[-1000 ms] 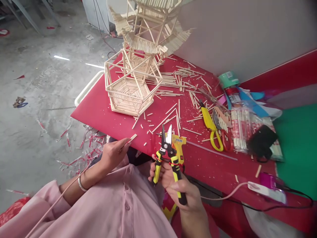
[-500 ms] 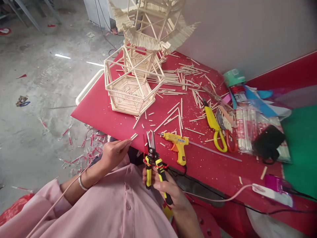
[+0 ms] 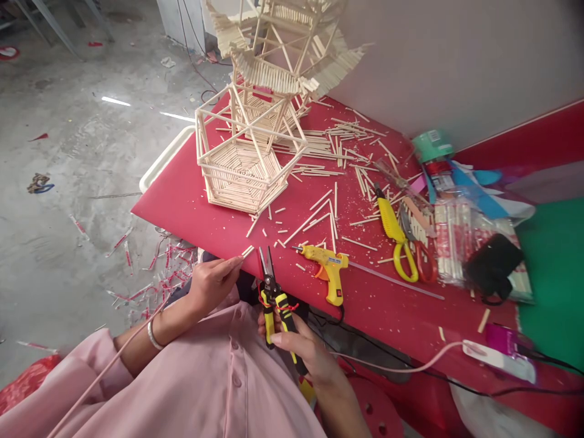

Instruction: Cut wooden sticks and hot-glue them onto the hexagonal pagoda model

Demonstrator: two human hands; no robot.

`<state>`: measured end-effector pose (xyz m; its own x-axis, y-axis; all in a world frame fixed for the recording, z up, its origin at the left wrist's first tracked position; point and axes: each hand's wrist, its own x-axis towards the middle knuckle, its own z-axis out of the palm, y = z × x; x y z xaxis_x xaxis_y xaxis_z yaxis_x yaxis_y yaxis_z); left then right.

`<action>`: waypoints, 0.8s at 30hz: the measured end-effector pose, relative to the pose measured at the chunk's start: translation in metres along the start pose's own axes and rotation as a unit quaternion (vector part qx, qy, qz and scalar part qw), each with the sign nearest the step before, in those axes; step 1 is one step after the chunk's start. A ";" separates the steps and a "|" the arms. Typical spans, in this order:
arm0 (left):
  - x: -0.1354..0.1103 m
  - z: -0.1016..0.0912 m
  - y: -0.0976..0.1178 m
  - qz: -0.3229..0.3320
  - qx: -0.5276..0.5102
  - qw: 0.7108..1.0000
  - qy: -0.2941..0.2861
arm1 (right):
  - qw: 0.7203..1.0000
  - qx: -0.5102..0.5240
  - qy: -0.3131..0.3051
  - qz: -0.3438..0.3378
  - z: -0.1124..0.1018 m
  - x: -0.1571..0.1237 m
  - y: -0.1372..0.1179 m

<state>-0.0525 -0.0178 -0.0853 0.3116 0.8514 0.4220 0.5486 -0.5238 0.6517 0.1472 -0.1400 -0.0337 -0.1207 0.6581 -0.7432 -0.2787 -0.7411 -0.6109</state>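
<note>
My left hand (image 3: 214, 283) is closed in a pinch on short wooden sticks (image 3: 247, 251), whose ends poke out past the fingertips at the table's front edge. My right hand (image 3: 296, 344) wraps round the black and yellow handles of a pair of pliers (image 3: 272, 292). Their narrow jaws are a little apart and point away from me, just right of the sticks without touching them. Beyond, a hexagonal stick frame (image 3: 249, 176) with a slatted floor sits on the red table (image 3: 173, 201). A yellow glue gun (image 3: 331, 267) lies right of the pliers.
A taller stick tower (image 3: 283, 61) with flared roofs stands behind the frame. Loose sticks (image 3: 319, 155) are scattered over the table. Yellow-handled scissors (image 3: 396, 237), bagged sticks (image 3: 449, 237) and a white power strip (image 3: 499, 360) lie to the right. Cables run along the front edge.
The pliers in my right hand have moved left, closer to the sticks, and their jaws have turned slightly. My left hand has stayed nearly still with the sticks.
</note>
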 end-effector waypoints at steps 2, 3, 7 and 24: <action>0.000 0.000 0.000 0.000 0.001 1.000 0.001 | 1.000 -0.010 0.002 0.006 0.001 0.000 -0.002; 0.000 0.001 0.000 -0.002 0.003 1.000 0.002 | 1.000 -0.011 0.000 0.008 0.001 0.000 -0.002; 0.000 0.002 0.000 -0.002 0.002 1.000 0.009 | 1.000 -0.016 0.006 0.011 0.001 0.000 -0.004; 0.002 0.002 0.001 0.003 -0.008 1.000 0.022 | 0.999 -0.044 0.015 0.017 0.007 -0.005 -0.010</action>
<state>-0.0501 -0.0170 -0.0849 0.2799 0.8468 0.4522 0.5351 -0.5287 0.6589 0.1439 -0.1347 -0.0217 -0.1009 0.6284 -0.7713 -0.1904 -0.7732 -0.6049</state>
